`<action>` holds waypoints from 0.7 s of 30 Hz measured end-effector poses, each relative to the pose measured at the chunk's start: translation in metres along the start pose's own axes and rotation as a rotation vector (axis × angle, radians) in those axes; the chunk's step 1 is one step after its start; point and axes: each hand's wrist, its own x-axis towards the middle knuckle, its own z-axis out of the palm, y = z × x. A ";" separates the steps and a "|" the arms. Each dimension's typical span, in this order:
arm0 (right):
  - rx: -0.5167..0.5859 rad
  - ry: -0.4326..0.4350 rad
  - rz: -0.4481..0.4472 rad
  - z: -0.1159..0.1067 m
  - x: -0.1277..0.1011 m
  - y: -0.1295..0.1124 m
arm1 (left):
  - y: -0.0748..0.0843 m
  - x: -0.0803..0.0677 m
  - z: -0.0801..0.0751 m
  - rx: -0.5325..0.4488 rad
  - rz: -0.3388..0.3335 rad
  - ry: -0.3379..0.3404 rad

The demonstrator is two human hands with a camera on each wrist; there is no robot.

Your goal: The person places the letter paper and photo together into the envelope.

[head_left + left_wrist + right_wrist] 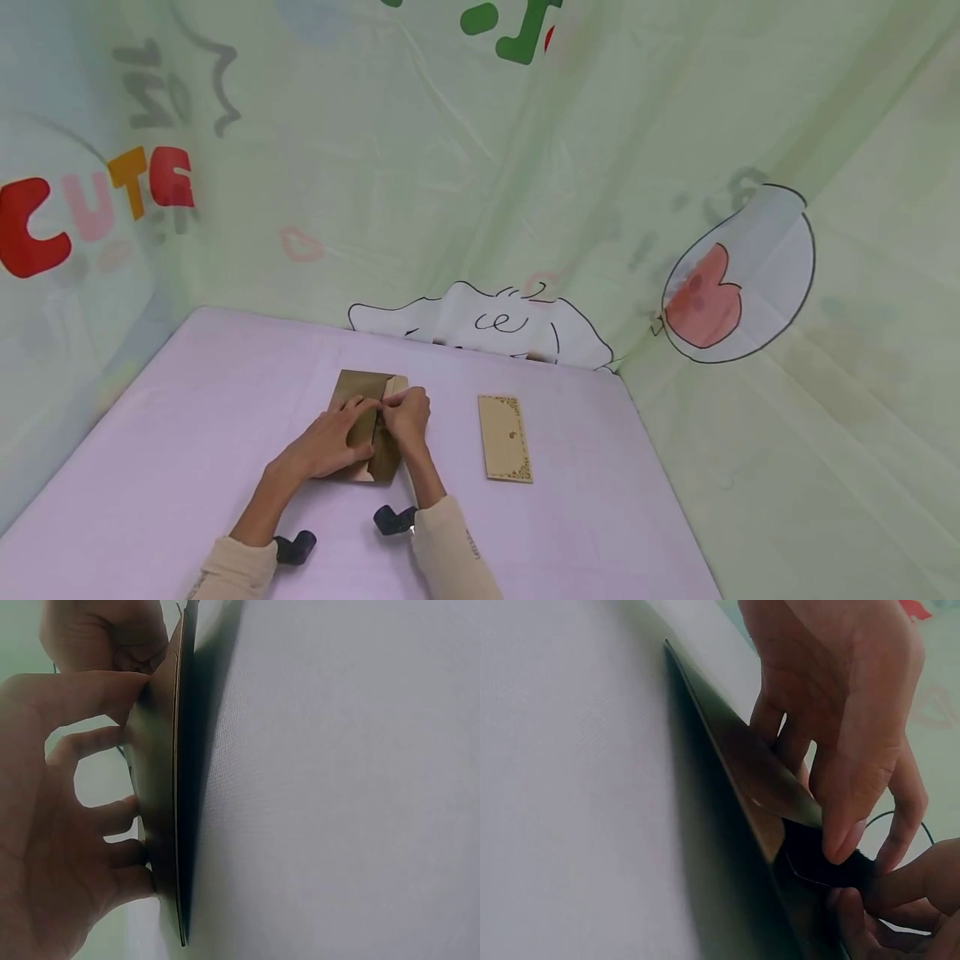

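A brown-gold envelope lies on the table with a paler flap edge along its right side. My left hand spreads over it, fingertips and thumb pressing its face. From the right, my right hand bends its fingers close together beside the left fingertips. A thin dark cord loops out near both hands and runs to the right fingers, which seem to pinch it; their tips are partly hidden. In the right wrist view a dark piece lies under the left thumb.
A second envelope, beige with an ornate brown border, lies to the right. Both wrists wear black camera mounts. The pale lilac table meets a printed fabric wall at the back and sides.
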 end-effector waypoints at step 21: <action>-0.054 0.329 -0.023 -0.114 -0.013 -0.013 | 0.006 -0.004 -0.003 -0.022 0.033 0.014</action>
